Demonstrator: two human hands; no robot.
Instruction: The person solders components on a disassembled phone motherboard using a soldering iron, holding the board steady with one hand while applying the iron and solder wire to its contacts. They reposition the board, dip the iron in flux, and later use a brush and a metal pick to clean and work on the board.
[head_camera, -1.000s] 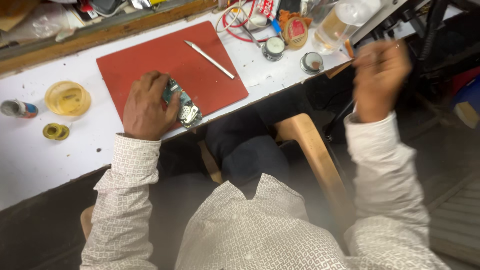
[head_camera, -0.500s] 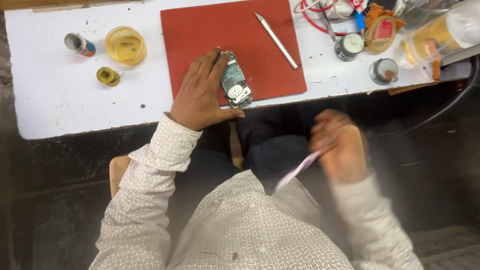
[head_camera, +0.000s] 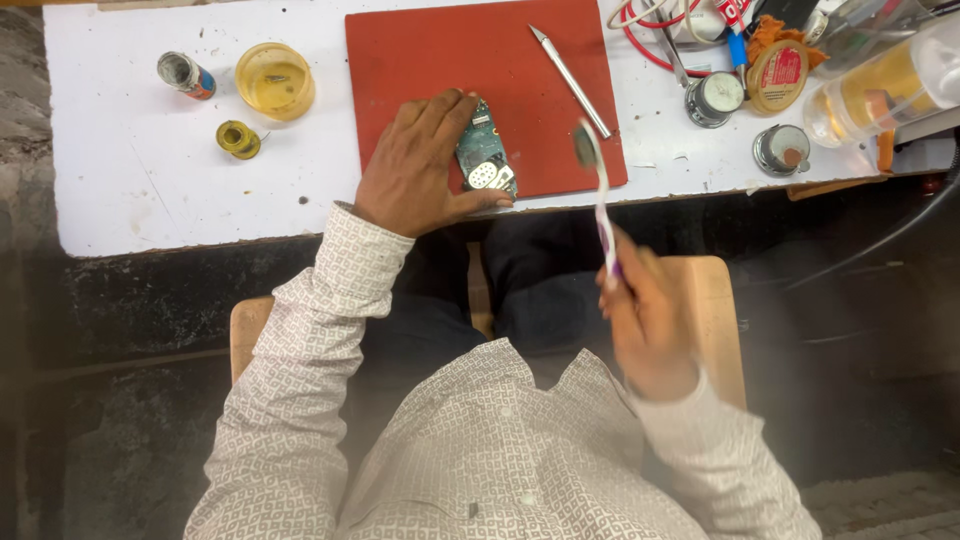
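Note:
My left hand (head_camera: 420, 168) rests on the red mat (head_camera: 440, 60) and holds a small green circuit board (head_camera: 484, 160) down near the mat's front edge. My right hand (head_camera: 648, 318) is over my lap, in front of the table, gripping a white toothbrush-like brush (head_camera: 598, 190) by its purple handle. The brush head points up toward the mat's right front corner, a little right of the board and not touching it.
A silver craft knife (head_camera: 570, 66) lies on the mat's right side. Left on the white table (head_camera: 140, 190) stand a yellow dish (head_camera: 274, 80), a small solder spool (head_camera: 238, 138) and a little can (head_camera: 184, 74). Round tins (head_camera: 714, 98), red wires and a clear bottle (head_camera: 880, 88) crowd the right.
My right hand came down from the far right, swung low over my lap and now brings the brush up toward the mat. My left hand stays on the board.

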